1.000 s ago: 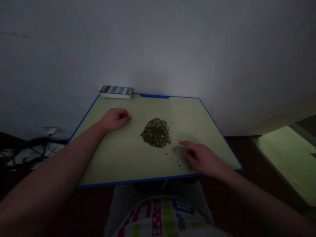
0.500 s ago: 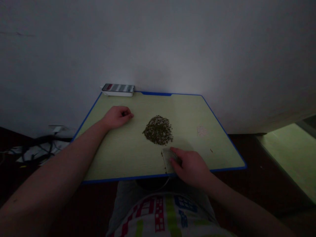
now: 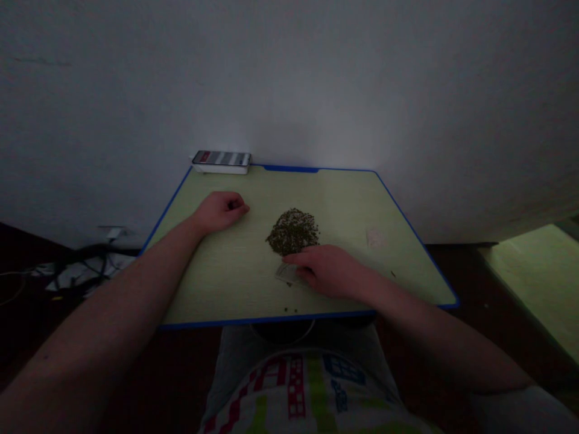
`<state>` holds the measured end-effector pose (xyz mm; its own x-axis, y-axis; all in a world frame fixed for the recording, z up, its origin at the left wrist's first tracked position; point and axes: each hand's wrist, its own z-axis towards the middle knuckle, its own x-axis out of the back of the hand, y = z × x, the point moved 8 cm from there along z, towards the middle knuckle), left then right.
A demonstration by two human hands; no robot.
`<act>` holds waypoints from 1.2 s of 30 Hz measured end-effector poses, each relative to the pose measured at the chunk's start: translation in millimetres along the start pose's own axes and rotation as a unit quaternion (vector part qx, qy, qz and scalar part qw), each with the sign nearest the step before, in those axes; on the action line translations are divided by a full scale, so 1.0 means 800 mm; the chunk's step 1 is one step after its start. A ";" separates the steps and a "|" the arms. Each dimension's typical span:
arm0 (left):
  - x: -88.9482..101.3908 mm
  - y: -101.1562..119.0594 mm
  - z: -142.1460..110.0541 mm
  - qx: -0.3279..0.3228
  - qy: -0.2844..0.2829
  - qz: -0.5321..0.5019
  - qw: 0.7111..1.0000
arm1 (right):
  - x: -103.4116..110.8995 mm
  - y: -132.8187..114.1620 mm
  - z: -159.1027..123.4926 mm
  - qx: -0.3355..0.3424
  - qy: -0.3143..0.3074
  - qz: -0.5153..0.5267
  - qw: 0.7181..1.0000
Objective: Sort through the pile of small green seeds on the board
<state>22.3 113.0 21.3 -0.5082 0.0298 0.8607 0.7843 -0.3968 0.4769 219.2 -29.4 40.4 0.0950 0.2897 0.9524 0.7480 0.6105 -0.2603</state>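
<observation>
A heap of small dark grains [image 3: 294, 231] lies on the pale tabletop [image 3: 212, 274], thinning out toward its edges. Just at the heap's near side, my right hand [image 3: 332, 271] is closed on a pale, thin card [image 3: 286, 273] held low against the table. Part of the card is hidden under my fingers, and a few grains sit at its near edge. My left hand [image 3: 221, 211] rests on the table left of the heap, its fingers curled in a loose fist with nothing visible in it.
A phone [image 3: 222, 158] lies on a white box [image 3: 226, 169] at the back left corner against the wall. A faint pinkish patch [image 3: 375, 237] and a small dark sliver [image 3: 393, 273] are on the right. Dark cables [image 3: 90, 265] tangle on the floor at left.
My right hand has moved the card left and away from me, from the table's front edge to the heap's near side. Two stray grains show near the front edge. My left hand stays put.
</observation>
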 end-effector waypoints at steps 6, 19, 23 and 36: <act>0.000 0.002 0.000 -0.001 0.001 -0.011 1.000 | -0.007 -0.024 -0.002 0.074 -0.055 0.026 0.995; 0.001 0.000 -0.001 0.009 -0.002 -0.014 1.000 | -0.014 -0.036 -0.031 0.074 -0.079 0.052 0.993; 0.002 0.003 -0.001 -0.002 0.006 -0.012 1.000 | -0.015 -0.036 -0.034 0.077 -0.084 0.060 0.992; -0.001 0.000 -0.001 -0.007 0.002 -0.032 0.999 | -0.027 0.005 -0.073 -0.008 0.031 0.194 0.981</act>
<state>22.3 112.6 20.3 -0.5580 0.0514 0.8283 0.7453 -0.4078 0.5274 258.5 -76.2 27.9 0.4131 0.4523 0.7904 0.6576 0.4523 -0.6025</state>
